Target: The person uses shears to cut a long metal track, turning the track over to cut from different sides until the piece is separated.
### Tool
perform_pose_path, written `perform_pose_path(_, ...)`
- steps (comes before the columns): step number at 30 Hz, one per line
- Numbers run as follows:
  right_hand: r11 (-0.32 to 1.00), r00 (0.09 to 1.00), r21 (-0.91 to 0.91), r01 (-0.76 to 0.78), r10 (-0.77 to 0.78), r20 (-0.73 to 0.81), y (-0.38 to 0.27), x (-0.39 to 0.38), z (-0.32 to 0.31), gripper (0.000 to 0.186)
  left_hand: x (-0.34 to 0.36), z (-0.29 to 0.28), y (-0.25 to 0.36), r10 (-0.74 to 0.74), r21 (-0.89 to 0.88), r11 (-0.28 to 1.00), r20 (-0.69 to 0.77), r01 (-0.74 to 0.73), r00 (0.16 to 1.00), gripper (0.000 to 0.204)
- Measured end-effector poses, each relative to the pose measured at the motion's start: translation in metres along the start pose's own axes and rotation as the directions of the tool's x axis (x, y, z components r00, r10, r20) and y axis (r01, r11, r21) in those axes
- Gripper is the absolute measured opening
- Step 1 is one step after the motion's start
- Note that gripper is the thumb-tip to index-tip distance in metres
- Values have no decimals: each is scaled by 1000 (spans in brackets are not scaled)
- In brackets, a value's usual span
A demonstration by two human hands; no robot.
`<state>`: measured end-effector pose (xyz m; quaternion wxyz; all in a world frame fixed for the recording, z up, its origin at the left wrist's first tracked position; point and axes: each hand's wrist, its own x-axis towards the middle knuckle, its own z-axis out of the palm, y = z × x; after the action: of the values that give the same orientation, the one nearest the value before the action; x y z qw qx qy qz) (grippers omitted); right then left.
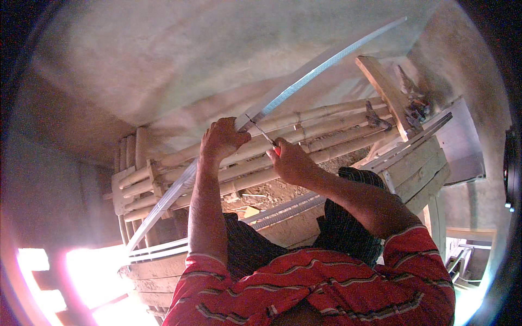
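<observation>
A long, thin silvery metal channel (310, 77) runs diagonally from the lower left up to the far right, looking bowed in this view. My left hand (222, 140) is closed around it near its middle. Just to the right, my right hand (293, 166) grips a red-handled tool with a slim metal shaft (263, 133). The tool's tip lies against the channel beside my left fingers. Its exact kind is too small to make out, and most of the handle is hidden in my right hand.
Beyond my hands lies a rack of pale poles (331, 127) lashed together. An upright wooden board (383, 95) leans at the right, near dark objects (417, 107). Wooden planks (416, 171) lie right of my knees. A plastered wall (163, 60) rises behind; debris (247, 198) covers the ground.
</observation>
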<state>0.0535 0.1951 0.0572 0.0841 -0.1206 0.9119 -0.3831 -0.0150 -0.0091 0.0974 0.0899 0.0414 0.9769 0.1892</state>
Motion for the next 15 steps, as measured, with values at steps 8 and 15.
perform_pose_path(8,999,998,-37,-40,42,42,1,-8,-1,35,14,7,-24,31,-203,979,221,14,975,45)
perform_pose_path(15,1000,1000,-20,20,-20,2,1,-12,-4,32,8,-6,-22,52,-286,957,334,49,941,38)
